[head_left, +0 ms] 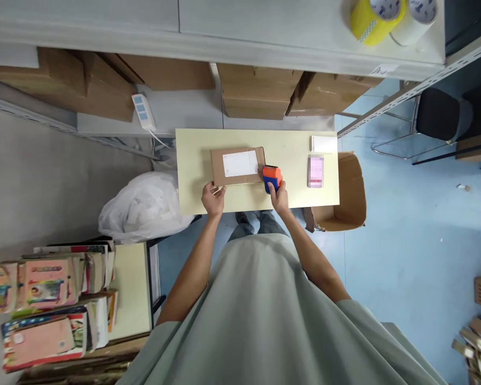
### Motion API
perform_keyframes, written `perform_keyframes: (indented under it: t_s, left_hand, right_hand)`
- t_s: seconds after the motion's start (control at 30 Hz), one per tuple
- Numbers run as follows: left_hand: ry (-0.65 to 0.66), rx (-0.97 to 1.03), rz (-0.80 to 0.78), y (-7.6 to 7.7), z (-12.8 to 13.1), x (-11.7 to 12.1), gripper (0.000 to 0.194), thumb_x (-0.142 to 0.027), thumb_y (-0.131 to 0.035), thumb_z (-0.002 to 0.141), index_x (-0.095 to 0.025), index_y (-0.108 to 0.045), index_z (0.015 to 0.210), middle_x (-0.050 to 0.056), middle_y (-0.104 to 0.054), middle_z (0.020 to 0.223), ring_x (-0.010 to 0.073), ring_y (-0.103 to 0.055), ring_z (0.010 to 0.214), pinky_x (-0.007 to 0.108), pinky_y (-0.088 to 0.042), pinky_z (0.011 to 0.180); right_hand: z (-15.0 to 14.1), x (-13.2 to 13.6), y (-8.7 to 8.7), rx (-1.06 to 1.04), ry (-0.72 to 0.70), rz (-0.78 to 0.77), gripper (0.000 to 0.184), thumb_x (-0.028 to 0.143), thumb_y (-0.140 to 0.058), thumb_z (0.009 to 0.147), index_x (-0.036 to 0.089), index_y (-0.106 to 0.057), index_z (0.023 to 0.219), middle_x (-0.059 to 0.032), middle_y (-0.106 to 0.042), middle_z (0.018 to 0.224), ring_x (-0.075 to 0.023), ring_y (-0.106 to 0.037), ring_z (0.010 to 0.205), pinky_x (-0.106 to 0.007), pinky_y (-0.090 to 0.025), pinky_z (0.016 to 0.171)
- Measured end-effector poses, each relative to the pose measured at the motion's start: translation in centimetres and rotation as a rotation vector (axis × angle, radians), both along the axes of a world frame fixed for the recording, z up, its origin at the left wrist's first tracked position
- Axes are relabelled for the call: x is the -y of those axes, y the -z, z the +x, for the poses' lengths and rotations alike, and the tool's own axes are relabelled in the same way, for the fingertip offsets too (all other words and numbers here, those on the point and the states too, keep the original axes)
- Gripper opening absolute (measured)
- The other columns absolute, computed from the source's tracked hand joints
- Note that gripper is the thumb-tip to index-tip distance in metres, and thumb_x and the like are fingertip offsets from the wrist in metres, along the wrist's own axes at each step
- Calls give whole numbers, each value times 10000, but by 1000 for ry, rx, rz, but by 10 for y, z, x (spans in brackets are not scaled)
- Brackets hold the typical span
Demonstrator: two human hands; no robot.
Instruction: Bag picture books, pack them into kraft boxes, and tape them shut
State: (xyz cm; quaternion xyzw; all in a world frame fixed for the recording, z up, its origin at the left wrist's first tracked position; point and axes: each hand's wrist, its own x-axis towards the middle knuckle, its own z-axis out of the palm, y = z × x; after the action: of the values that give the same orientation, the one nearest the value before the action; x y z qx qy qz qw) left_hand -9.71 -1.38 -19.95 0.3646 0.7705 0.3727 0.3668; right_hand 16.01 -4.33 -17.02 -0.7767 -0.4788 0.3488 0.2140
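Note:
A flat brown cardboard parcel [237, 166] with a white label lies on the pale yellow table [292, 155]. My left hand [213, 199] grips the parcel's near left corner, fingers curled on its edge. My right hand [279, 195] is closed round an orange and blue tape dispenser [272, 177], which rests against the parcel's right end.
A pink booklet [315, 171] and a white pad [324, 144] lie at the table's right. An open cardboard box [344, 198] stands right of the table, a white plastic bag [144, 206] left of it. Tape rolls [379, 18] sit on the shelf above. Stacked books [52, 299] at lower left.

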Motion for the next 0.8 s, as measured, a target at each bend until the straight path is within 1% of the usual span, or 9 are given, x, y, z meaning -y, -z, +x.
perform_keyframes:
  t_s: [0.1,0.17,0.27,0.33,0.43,0.53,0.63,0.7,0.8]
  left_hand:
    - [59,-44,18,2,-9,6,626,-159,-779,838,-211,-595,1434,174,-715,1446,301,-741,1297,473,-626,1123]
    - [96,-126,64,-3,-9,6,696,-206,-780,872,-218,-541,1526,198,-634,1571,331,-637,1466,525,-535,1246]
    - [169,-197,162,-16,-4,-1,733,-336,-800,917,-202,-515,1580,231,-494,1709,378,-392,1674,601,-318,1396]
    - [243,-179,205,-26,2,-11,725,-411,-791,942,-206,-523,1584,220,-422,1769,396,-240,1742,642,-199,1429]
    - [357,-176,240,-37,10,-31,691,-507,-772,963,-229,-567,1562,183,-404,1795,394,-129,1770,662,-148,1438]
    - [475,-202,271,-42,21,-54,685,-573,-757,971,-273,-588,1563,132,-408,1809,363,-86,1780,638,-168,1447]
    - [583,-236,300,-42,38,-79,672,-626,-702,993,-311,-598,1577,80,-432,1805,334,-96,1781,600,-151,1466]
    - [649,-234,300,-39,55,-97,647,-636,-658,1010,-343,-603,1585,47,-466,1788,318,-146,1775,578,-136,1475]
    - [732,-268,255,-31,82,-116,579,-612,-591,1037,-381,-628,1567,7,-510,1759,295,-273,1741,532,-155,1480]
  right_hand:
    - [-2,20,0,170,-74,-24,738,710,-410,1127,124,-393,1576,-256,-790,1249,-380,-816,1026,-453,-635,870]
    - [2,33,-4,270,-135,-35,706,691,-420,1139,115,-430,1547,-285,-762,1319,-378,-800,1139,-461,-634,939]
    - [13,46,-12,357,-248,-41,624,666,-447,1150,122,-513,1449,-294,-751,1324,-366,-761,1241,-471,-616,1022]
    - [22,50,-16,397,-346,-54,577,658,-460,1150,136,-552,1381,-287,-758,1290,-369,-749,1245,-485,-606,1048]
    - [38,50,-18,413,-492,-66,546,656,-466,1146,150,-585,1312,-269,-768,1235,-382,-732,1240,-521,-584,1091]
    - [56,45,-13,396,-637,-77,521,629,-440,1157,158,-608,1304,-241,-766,1220,-379,-721,1228,-543,-557,1137]
    - [77,36,-5,373,-775,-106,503,592,-396,1176,168,-632,1308,-209,-765,1201,-365,-727,1200,-541,-539,1158]
    - [90,27,0,347,-834,-108,506,579,-403,1178,151,-639,1305,-207,-768,1180,-365,-726,1189,-547,-531,1161]
    - [106,11,6,296,-871,-68,534,597,-428,1171,123,-639,1296,-210,-775,1141,-370,-725,1155,-575,-526,1154]
